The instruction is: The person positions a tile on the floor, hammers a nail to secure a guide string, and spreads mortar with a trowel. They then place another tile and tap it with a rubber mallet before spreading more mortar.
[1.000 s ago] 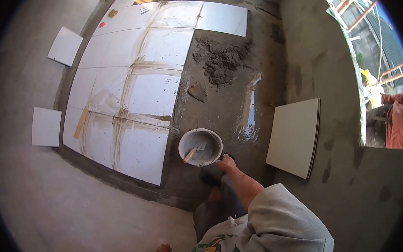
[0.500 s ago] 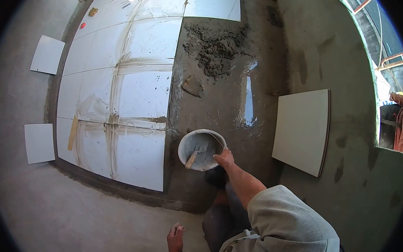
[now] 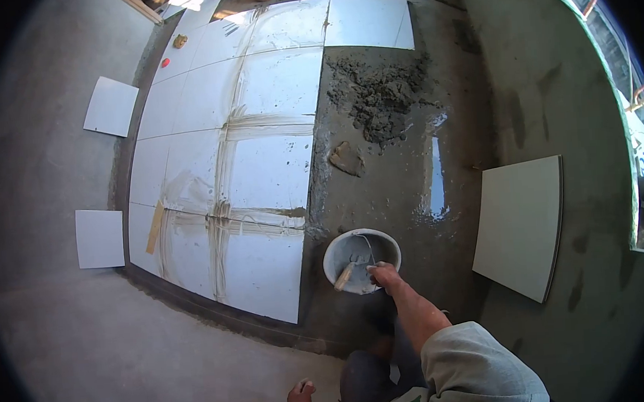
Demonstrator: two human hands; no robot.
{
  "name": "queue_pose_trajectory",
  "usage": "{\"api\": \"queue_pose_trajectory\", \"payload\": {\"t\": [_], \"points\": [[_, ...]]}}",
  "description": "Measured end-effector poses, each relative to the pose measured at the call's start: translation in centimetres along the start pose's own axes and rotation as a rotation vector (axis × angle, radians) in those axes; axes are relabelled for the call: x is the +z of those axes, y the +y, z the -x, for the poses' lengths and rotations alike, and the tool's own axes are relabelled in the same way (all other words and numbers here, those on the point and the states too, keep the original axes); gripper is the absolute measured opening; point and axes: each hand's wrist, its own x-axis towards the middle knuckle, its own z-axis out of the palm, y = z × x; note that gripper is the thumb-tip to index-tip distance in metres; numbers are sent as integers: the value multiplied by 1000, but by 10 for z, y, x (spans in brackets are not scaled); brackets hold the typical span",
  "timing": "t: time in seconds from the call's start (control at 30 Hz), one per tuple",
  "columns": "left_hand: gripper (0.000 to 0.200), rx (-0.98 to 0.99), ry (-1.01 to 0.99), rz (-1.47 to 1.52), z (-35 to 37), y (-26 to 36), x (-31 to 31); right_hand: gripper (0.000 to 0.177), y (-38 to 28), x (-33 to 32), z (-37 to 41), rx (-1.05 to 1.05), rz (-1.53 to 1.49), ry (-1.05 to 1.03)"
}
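A whitish bucket stands on the wet floor beside the lower right corner of the laid white tiles. Inside it leans a trowel with a wooden handle. My right hand is closed on the bucket's thin wire handle, at the right side of the bucket. Low in the view, over the bare floor, my left hand has its fingers curled together; whether they hold anything small is too unclear to tell.
Grey mortar lies heaped past the bucket, with a stone-like lump nearer. Stacked tiles lean on the right wall. Two loose tiles rest at the left. A yellowish strip lies on the laid tiles.
The camera view has shifted, so the floor and tiles appear further right and lower. The wire handle stands more upright, with my right hand now over the bucket's rim. My left hand's fingers are more curled.
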Motion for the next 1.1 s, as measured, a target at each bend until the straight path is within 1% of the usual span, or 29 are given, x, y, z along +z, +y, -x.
{"api": "queue_pose_trajectory", "payload": {"t": [0.03, 0.07, 0.13, 0.17, 0.2, 0.27, 0.3, 0.33, 0.37, 0.4, 0.47, 0.5, 0.53, 0.57, 0.63, 0.7, 0.77, 0.8, 0.83, 0.87, 0.9, 0.97, 1.0, 1.07, 1.1], "points": [[48, -26, 19, 96, 6, 19, 1, 33, 1, 4, 3, 1, 2, 45], [48, -7, 7, 86, 6, 22, 0, 33, 4, 1, 4, -9, -11, 64], [49, 77, -47, 49, 8, 29, -12, 23, 22, -1, -3, 55, -23, 64], [49, 111, -46, 25, 8, 38, -21, 21, 32, -1, -3, 93, -105, 158], [49, 120, -53, 13, 12, 45, -28, 21, 34, -6, 0, 76, -136, 168], [49, 117, -70, -11, 21, 28, -43, 20, 61, -22, 21, 51, -179, 237], [49, 169, -67, -84, 5, 9, -58, 20, 72, -31, 33, 45, -197, 253], [48, 227, -63, -157, -10, -6, -73, 20, 81, -40, 45, 62, -332, 223], [44, 242, -50, -167, -18, -14, -85, 19, 84, -45, 59, 77, -466, 187], [44, 258, -56, -182, -23, -16, -96, 19, 83, -48, 75, 69, -485, 196], [42, 259, 54, -224, -32, -22, -112, 18, 87, -55, 103, 209, -612, 233], [40, 271, 64, -227, -38, -21, -118, 18, 100, -58, 102, 202, -631, 237], [40, 287, 62, -242, -43, -19, -122, 20, 118, -64, 100, 189, -652, 319], [40, 292, 57, -296, -45, -7, -123, 23, 133, -73, 99, 175, -673, 400], [40, 315, 64, -364, -48, 28, -113, 31, 161, -97, 101, 175, -742, 410], [44, 429, 3, -413, -51, 60, -100, 39, 178, -118, 112, 197, -730, 410], [48, 456, -37, -637, -30, 115, -75, 45, 195, -134, 122, 222, -819, 489], [48, 454, -32, -645, -29, 131, -66, 48, 210, -142, 122, 234, -831, 502], [49, 522, -64, -695, -31, 147, -56, 51, 229, -150, 121, 241, -840, 514], [50, 596, -91, -742, -33, 162, -43, 51, 257, -160, 116, 246, -831, 516], [50, 604, -82, -744, -33, 181, -32, 51, 269, -167, 111, 253, -821, 522], [51, 647, -126, -881, -31, 214, -10, 46, 241, -175, 153, 295, -884, 684], [51, 645, -124, -881, -35, 228, 1, 46, 256, -185, 141, 295, -883, 682], [53, 639, -142, -913, -46, 247, 18, 37, 309, -201, 107, 153, -678, 845], [53, 634, -153, -916, -49, 253, 21, 37, 310, -203, 96, 163, -677, 852]]}}
